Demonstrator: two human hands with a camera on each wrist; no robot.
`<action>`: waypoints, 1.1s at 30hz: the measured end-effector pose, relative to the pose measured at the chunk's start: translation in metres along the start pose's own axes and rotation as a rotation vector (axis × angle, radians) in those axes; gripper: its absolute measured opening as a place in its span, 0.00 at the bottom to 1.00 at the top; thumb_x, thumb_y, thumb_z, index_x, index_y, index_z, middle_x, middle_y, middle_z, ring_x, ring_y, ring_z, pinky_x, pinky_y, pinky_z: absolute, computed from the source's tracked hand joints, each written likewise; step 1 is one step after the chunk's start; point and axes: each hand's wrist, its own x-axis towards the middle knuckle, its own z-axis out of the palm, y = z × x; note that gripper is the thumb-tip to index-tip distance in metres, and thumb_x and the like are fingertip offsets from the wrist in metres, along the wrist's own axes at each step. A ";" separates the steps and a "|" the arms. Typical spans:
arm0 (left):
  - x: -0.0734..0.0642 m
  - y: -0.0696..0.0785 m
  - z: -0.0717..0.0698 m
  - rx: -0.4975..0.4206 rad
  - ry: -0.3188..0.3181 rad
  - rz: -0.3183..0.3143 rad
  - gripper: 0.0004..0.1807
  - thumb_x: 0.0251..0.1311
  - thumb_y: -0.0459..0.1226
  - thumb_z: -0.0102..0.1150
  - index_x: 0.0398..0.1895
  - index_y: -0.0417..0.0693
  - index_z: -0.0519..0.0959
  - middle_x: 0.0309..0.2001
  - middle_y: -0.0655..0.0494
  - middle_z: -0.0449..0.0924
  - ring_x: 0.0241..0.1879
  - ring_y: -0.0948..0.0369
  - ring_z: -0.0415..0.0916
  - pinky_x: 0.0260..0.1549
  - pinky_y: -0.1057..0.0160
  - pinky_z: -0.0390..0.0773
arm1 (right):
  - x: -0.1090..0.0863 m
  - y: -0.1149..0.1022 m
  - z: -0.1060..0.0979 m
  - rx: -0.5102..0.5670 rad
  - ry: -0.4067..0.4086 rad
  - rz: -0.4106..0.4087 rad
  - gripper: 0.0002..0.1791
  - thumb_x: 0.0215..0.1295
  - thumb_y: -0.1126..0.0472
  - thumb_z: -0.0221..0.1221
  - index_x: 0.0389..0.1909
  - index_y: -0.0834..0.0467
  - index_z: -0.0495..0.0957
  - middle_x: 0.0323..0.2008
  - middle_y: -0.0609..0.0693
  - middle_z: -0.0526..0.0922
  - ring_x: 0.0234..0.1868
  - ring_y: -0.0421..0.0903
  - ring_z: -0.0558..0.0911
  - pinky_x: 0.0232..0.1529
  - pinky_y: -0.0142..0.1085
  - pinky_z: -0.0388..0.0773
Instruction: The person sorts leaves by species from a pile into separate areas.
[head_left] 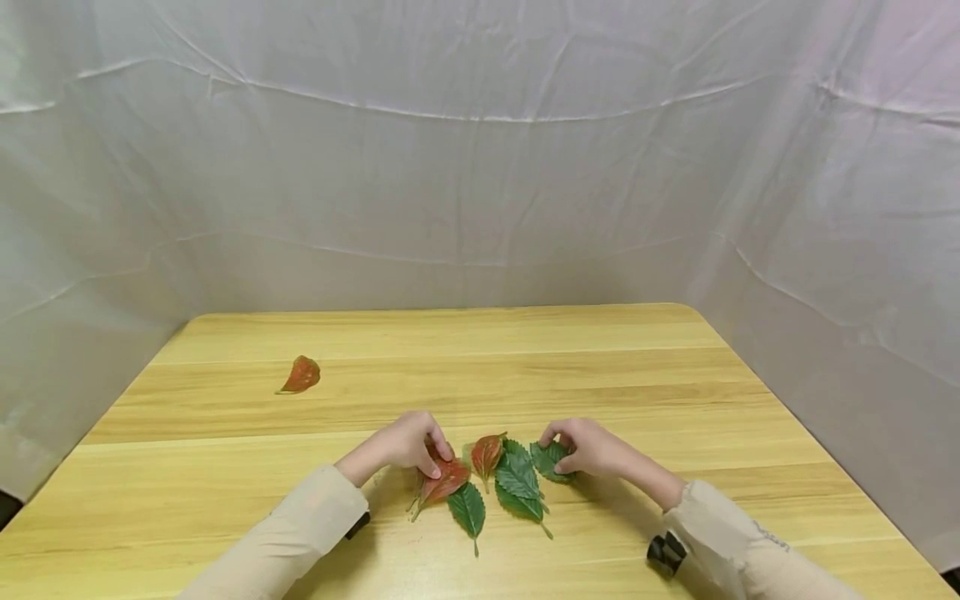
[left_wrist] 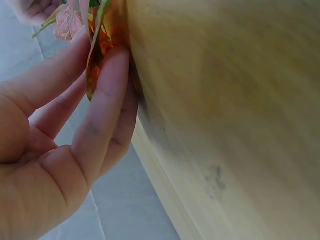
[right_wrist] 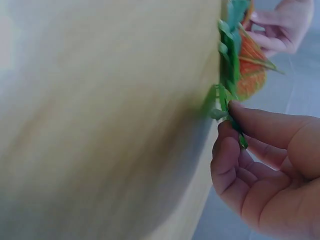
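My left hand [head_left: 411, 442] pinches a red leaf [head_left: 447, 480] between thumb and fingers, over more red leaves whose stems poke out below. In the left wrist view that leaf [left_wrist: 95, 72] stands on edge between the fingertips. A green leaf [head_left: 468, 508] lies just right of it. My right hand [head_left: 588, 447] pinches a green leaf [head_left: 551, 460] with serrated edges, also seen edge-on in the right wrist view between thumb and fingers. Between the hands lie a red leaf [head_left: 487, 454] and overlapping green leaves [head_left: 517, 479].
One more red leaf [head_left: 302, 375] lies apart, at the back left of the wooden table [head_left: 600, 358]. A pale cloth [head_left: 465, 183] hangs behind the table and along both sides. Black wrist devices [head_left: 665, 554] show under the sleeves.
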 end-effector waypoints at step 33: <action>0.002 0.000 0.000 0.006 -0.008 -0.014 0.09 0.36 0.23 0.68 0.25 0.39 0.83 0.28 0.52 0.81 0.29 0.61 0.75 0.25 0.68 0.74 | 0.020 0.025 -0.022 0.269 0.234 0.191 0.21 0.48 0.77 0.59 0.46 0.72 0.71 0.32 0.57 0.72 0.25 0.44 0.73 0.24 0.37 0.76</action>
